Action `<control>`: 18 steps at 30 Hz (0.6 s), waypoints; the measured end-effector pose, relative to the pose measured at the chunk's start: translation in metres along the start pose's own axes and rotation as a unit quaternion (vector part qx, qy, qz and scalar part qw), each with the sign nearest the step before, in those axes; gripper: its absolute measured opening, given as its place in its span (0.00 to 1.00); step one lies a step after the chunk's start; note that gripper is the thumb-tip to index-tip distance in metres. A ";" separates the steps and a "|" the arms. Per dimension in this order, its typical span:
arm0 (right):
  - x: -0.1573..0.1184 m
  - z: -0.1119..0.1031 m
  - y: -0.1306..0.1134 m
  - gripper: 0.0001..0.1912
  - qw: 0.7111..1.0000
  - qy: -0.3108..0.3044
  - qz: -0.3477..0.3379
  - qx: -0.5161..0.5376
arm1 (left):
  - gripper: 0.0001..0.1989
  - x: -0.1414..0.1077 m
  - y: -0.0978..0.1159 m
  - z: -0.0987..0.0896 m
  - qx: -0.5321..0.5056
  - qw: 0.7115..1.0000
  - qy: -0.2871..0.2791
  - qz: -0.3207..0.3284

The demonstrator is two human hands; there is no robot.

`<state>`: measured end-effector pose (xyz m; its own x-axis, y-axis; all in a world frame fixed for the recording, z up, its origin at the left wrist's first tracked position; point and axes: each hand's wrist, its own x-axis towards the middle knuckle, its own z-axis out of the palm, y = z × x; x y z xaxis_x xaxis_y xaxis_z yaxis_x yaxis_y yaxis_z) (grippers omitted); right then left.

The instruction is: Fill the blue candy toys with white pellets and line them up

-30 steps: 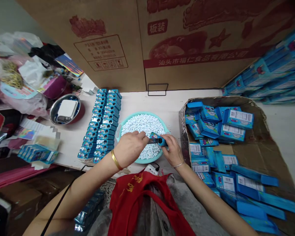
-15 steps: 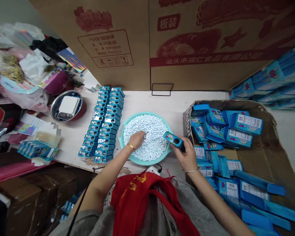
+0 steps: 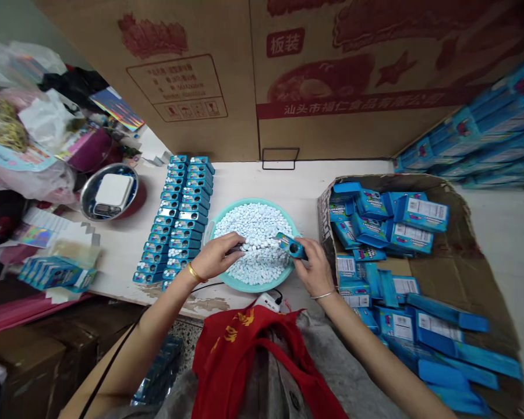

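My right hand [image 3: 315,267] is closed around a small blue candy box [image 3: 291,245] with a round window, tilted over the right side of a turquoise basin [image 3: 220,273]. Small white candies [image 3: 257,270] fill the basin. Over its left side, my left hand [image 3: 218,256] is closed, with thumb and fingers pinching what looks like a scoop. A raised row of candies [image 3: 262,241] reaches from those fingers to the near end of the box. The scoop itself is mostly hidden by the candies and fingers.
Two rows of blue boxes [image 3: 186,215] stand left of the basin. A cut-down carton [image 3: 458,244] with flattened and folded blue boxes is at right. Large cardboard cartons [image 3: 192,139] form the back. A metal bowl [image 3: 85,198] holds a white scale [image 3: 113,191].
My left hand has drawn back left out of the candies, lifting a row of them. The box in my right hand has come nearer, over the basin. The view has shifted slightly.
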<state>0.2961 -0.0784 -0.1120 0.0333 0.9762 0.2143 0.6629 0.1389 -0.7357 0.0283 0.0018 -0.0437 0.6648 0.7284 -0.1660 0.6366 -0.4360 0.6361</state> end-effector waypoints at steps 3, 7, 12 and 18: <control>0.001 0.007 -0.007 0.24 1.000 -0.004 -0.023 -0.003 | 0.12 0.006 0.030 -0.019 0.075 0.996 -0.050 0.022; 0.001 0.012 -0.014 0.26 0.999 -0.010 -0.040 -0.005 | 0.09 0.017 0.068 -0.031 0.208 0.973 -0.096 0.000; -0.003 0.015 -0.015 0.25 0.999 -0.019 -0.044 0.002 | 0.10 0.021 0.113 -0.034 0.319 0.939 -0.126 -0.010; -0.004 0.014 -0.012 0.25 0.999 0.000 -0.046 0.005 | 0.10 0.008 0.088 -0.037 0.296 0.954 -0.045 -0.010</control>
<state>0.2780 -0.0814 -0.1128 -0.0274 0.9592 0.2815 0.6558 0.2298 -0.7191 0.0750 -0.0106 0.0387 0.6641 0.7030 -0.2545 0.7410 -0.6640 0.0998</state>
